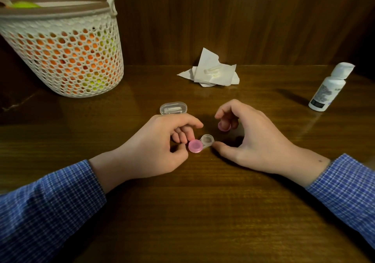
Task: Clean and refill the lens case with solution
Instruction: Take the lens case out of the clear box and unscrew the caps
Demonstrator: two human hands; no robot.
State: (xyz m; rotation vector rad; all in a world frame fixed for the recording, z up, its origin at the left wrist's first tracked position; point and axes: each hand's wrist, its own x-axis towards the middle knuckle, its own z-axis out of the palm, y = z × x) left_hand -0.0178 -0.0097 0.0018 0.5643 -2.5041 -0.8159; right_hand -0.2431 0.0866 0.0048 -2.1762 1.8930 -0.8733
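A small lens case [200, 144] lies on the wooden table [203, 212] between my hands. Its left well carries a pink cap [195, 146]; its right well [207, 140] is uncovered and clear. My left hand [158, 147] pinches the capped end with thumb and fingers. My right hand [249, 139] holds the second pink cap [223, 126] in its fingertips, a little above and right of the uncovered well, while its thumb touches the case's right edge. A white solution bottle [329, 88] stands at the far right, its cap on.
A crumpled white tissue [211, 72] lies at the back centre. A clear oval box [173, 108] with a white tool inside sits just behind my left hand. A white mesh basket [60, 47] of orange and green balls stands back left. A wood panel wall rises behind.
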